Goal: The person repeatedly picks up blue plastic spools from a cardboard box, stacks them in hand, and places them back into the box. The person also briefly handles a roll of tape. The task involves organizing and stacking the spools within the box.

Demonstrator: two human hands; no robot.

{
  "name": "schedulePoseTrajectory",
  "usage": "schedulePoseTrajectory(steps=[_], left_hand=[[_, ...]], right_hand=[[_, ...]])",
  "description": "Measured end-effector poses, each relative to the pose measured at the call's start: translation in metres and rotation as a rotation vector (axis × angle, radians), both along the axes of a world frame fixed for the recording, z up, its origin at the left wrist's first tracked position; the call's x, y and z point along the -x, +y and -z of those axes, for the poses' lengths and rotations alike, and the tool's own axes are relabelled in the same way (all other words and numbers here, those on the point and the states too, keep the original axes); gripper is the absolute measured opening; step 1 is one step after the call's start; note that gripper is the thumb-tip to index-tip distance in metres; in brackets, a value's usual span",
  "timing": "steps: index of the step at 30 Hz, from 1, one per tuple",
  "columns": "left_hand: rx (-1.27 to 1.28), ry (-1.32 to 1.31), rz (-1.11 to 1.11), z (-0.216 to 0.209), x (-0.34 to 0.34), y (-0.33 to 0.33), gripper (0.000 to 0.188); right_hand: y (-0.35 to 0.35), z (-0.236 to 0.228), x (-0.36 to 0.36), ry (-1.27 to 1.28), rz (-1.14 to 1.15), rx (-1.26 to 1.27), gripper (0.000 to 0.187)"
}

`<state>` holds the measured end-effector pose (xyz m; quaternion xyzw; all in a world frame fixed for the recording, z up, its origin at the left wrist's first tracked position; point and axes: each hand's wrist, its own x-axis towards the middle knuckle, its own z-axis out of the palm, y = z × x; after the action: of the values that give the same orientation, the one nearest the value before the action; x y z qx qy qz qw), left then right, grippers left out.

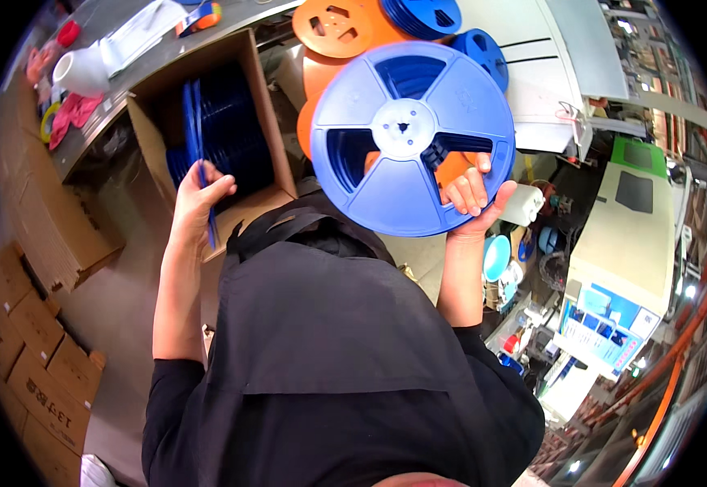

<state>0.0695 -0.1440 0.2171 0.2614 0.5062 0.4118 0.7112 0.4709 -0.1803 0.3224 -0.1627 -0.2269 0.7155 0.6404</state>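
Note:
My right hand (475,195) grips a large blue plastic reel (387,193) by its rim, with fingers through one of its cut-out windows. The reel faces me, its pale round hub in the middle. More blue rims show behind its windows; I cannot tell whether they belong to one reel or several. My left hand (199,199) is closed on a thin blue disc (198,122) seen edge-on, at the mouth of an open cardboard box (268,105). Inside that box stands a row of dark blue reels (236,130).
Orange reels (333,28) and a stack of blue reels (426,16) lie beyond the held reel, beside a white surface (532,89). A grey bench (138,57) runs at the far left. Closed cartons (41,325) are stacked left. A cream and green machine (625,219) stands right.

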Motion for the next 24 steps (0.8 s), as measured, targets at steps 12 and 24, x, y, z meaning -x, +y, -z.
schedulePoseTrajectory(steps=[12, 24], left_hand=[[-0.79, 0.391, -0.027, 0.01, -0.034, -0.023, 0.054], [-1.224, 0.61, 0.511, -0.01, -0.057, 0.01, 0.046]], right_hand=[[0.032, -0.019, 0.034, 0.33, -0.118, -0.082, 0.036], [0.081, -0.05, 0.073, -0.213, -0.04, 0.217, 0.069]])
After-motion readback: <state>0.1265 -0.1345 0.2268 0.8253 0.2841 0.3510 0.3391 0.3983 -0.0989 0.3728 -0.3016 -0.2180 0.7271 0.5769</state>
